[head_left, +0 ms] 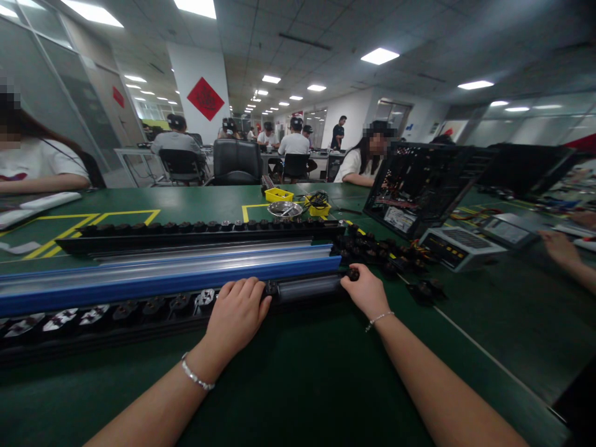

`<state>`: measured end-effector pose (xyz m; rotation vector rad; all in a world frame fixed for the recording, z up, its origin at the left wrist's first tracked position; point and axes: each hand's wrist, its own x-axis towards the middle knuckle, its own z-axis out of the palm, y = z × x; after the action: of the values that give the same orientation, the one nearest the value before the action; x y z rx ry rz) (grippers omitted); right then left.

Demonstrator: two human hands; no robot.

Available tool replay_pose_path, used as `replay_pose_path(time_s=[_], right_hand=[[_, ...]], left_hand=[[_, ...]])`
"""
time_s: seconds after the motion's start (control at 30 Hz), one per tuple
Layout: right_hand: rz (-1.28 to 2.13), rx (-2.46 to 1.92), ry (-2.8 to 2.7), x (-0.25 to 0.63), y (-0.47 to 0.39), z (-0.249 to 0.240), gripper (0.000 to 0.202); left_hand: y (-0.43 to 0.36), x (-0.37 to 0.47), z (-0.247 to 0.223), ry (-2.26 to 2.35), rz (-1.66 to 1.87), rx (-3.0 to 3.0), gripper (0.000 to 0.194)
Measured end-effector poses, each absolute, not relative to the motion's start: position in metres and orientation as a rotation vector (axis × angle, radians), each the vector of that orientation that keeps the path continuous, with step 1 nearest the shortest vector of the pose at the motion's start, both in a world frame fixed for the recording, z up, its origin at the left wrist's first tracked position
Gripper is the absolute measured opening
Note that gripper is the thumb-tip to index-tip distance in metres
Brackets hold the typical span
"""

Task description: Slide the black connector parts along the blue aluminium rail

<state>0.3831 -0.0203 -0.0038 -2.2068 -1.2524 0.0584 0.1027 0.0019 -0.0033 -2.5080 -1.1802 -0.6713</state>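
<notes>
1. While the right hand (367, 290) pinches a loose socket (354, 274) between thumb and bent fingers, toward four o'clock from the middle of the view, the left hand (239, 307) is closed over the long black strip (310, 289), toward half past seven.
2. The step in hand looks like seating sockets in the strip. To do it well, I would keep the left hand firm beside the end socket (271, 288), so the row stays snug and the strip cannot slide.
3. I would turn the loose socket to match its neighbours, then ease it in level; a tilted one would likely catch on the edge.
4. The strip lies on the green surface (298, 385), running from about eight o'clock to four, just on the near side of a blue bar (177, 284).
5. It looks dark and narrow, with raised edges. Left of the left hand it holds a row of slotted black sockets (153, 306), several faces shining pale under the lights; between the hands a smooth, greyish stretch holds none.
6. Toward half past three, near the right hand, lies a heap of dark parts (372, 249), too jumbled to count.
</notes>
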Motion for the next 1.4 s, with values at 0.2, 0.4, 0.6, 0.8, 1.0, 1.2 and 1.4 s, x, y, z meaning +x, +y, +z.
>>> replay_pose_path(time_s=[0.2,0.4,0.6,0.8,1.0,1.2,1.4], right_hand=[[0.027,-2.187,-1.254,0.386,-0.020,-0.005,0.037],[0.064,-2.224,-1.208,0.387,-0.022,-0.001,0.036],[0.054,-2.260,-1.190,0.396,-0.022,0.001,0.036],[0.045,-2.296,-1.117,0.410,-0.022,0.002,0.036],[0.020,-2.346,-1.029,0.437,-0.022,0.000,0.042],[0.030,-2.382,-1.038,0.460,-0.021,-0.010,0.043],[0.013,-2.384,-1.072,0.471,-0.017,-0.018,0.040]], left_hand=[[0.002,0.103,-0.004,-1.158,-0.686,-2.487,0.027],[0.003,0.102,-0.005,-1.166,-0.676,-2.505,0.028],[0.003,0.101,-0.006,-1.175,-0.643,-2.508,0.029],[0.003,0.102,-0.005,-1.173,-0.641,-2.496,0.029],[0.003,0.102,-0.004,-1.174,-0.614,-2.492,0.030],[0.003,0.102,-0.006,-1.167,-0.624,-2.476,0.029],[0.003,0.102,-0.005,-1.172,-0.609,-2.483,0.029]])
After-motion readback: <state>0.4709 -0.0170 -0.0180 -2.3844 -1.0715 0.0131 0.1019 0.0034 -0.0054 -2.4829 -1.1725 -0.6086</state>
